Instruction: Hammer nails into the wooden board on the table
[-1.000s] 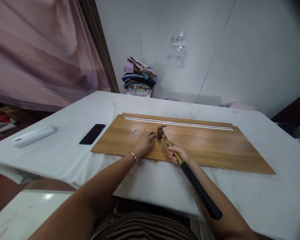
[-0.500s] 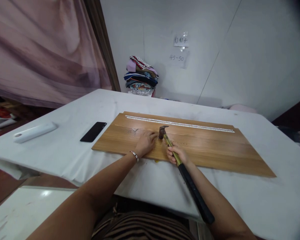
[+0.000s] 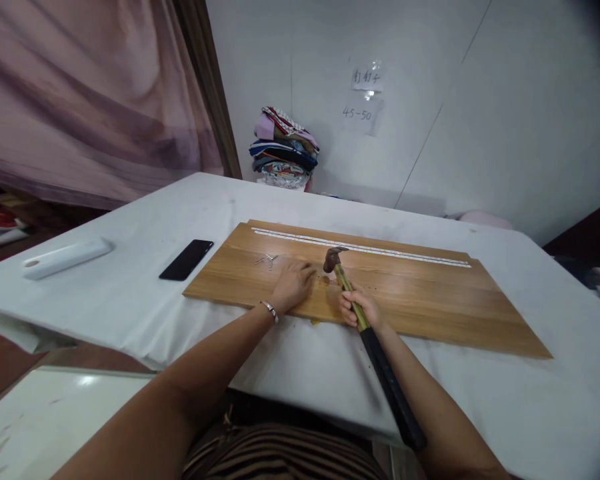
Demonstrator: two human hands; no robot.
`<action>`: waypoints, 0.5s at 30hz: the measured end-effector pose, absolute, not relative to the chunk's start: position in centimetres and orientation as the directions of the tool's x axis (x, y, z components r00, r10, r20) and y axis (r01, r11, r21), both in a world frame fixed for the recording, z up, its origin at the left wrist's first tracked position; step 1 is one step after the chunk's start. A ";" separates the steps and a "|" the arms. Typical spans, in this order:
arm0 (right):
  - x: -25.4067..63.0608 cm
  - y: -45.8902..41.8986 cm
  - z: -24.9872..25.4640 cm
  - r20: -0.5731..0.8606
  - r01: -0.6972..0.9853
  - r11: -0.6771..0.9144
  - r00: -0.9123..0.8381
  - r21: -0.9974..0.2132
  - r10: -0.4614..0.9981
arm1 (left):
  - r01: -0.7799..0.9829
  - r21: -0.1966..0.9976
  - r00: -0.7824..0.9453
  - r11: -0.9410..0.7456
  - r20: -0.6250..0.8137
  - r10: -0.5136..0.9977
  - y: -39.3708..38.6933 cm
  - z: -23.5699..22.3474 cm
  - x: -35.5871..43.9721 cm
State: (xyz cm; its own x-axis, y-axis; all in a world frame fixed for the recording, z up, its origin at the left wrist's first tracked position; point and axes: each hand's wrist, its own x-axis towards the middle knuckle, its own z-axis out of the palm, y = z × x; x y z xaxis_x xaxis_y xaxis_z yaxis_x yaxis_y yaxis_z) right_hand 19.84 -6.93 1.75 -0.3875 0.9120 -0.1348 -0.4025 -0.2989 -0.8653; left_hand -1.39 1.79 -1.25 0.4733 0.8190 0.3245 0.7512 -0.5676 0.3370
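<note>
Your hammer (image 3: 375, 347) lies slantwise over the wooden board (image 3: 430, 300), its rusty head towards the far side and its black handle end reaching back past the near edge, above your right forearm. Your right grip (image 3: 371, 311) is clamped on the yellow part of the hammer, well up towards the head. Your left grip (image 3: 293, 288) rests on the board with its fingers bent, the fingertips just left of the hammer's head; you cannot tell from here whether they pinch anything. A silver bracelet (image 3: 269, 311) circles that wrist.

To the left of your left grip, a few nails (image 3: 269, 260) lie loosely across one another on the board. Along its far side run two white strips (image 3: 405, 255), side by side.

The board lies flat on the white-covered surface (image 3: 480, 413). Near its left end you have a black phone (image 3: 187, 260), and farther left a long white object (image 3: 67, 258) with a hole at one end. Beyond the far edge stands a stack of folded cloth (image 3: 283, 150), with two handwritten paper notes (image 3: 367, 79) on the wall and a pinkish curtain (image 3: 80, 87) at your left
</note>
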 end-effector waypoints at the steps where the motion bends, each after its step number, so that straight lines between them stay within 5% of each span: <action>1: 19.8 -7.0 1.8 -0.133 -0.403 -0.300 -0.392 -0.864 0.910 | 0.750 0.337 0.476 -0.569 0.323 0.818 1.8 -1.2 -1.4; 15: 19.6 -7.0 1.3 -0.140 -0.377 -0.303 -0.402 -0.875 0.905 | 0.732 0.372 0.466 -0.570 0.336 0.818 1.7 -1.3 -1.2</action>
State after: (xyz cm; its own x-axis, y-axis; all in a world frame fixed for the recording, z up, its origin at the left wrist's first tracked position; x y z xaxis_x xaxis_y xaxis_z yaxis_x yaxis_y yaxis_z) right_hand 19.58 -7.01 1.27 -0.4020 0.9049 -0.1400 -0.3770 -0.3029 -0.8753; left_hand -1.23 1.71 -1.32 0.4661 0.8183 0.3364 0.7323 -0.5702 0.3723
